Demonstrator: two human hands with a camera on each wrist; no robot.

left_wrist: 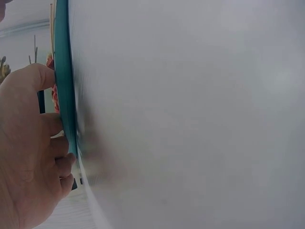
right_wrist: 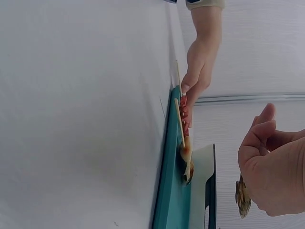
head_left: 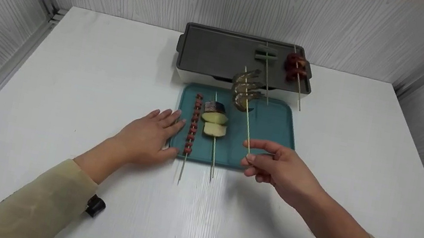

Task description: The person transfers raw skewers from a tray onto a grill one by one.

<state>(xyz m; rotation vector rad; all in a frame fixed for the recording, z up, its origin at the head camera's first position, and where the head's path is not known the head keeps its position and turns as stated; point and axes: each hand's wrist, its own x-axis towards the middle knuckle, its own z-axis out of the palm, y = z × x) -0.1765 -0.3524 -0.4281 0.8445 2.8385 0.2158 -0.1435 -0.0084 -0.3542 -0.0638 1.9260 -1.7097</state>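
My right hand (head_left: 281,170) pinches the lower end of a bamboo skewer of shrimp (head_left: 241,91) between thumb and fingers. The shrimp are raised, overlapping the teal tray (head_left: 273,127) and the front of the griddle (head_left: 215,52) in the head view. Fingers extended, my left hand (head_left: 147,138) rests at the tray's left edge; the left wrist view shows its fingertips against the rim (left_wrist: 65,71). Beside it on the tray lies a skewer of small red pieces (head_left: 193,124). Right of that is a skewer with thick pale slices and a dark-skinned piece (head_left: 215,118).
The dark griddle on its white base stands behind the tray. On its right half lie a skewer of green pieces (head_left: 266,54) and a skewer of dark red pieces (head_left: 296,67), their sticks jutting over the front edge. Panelled walls (head_left: 259,1) enclose the white table (head_left: 118,59).
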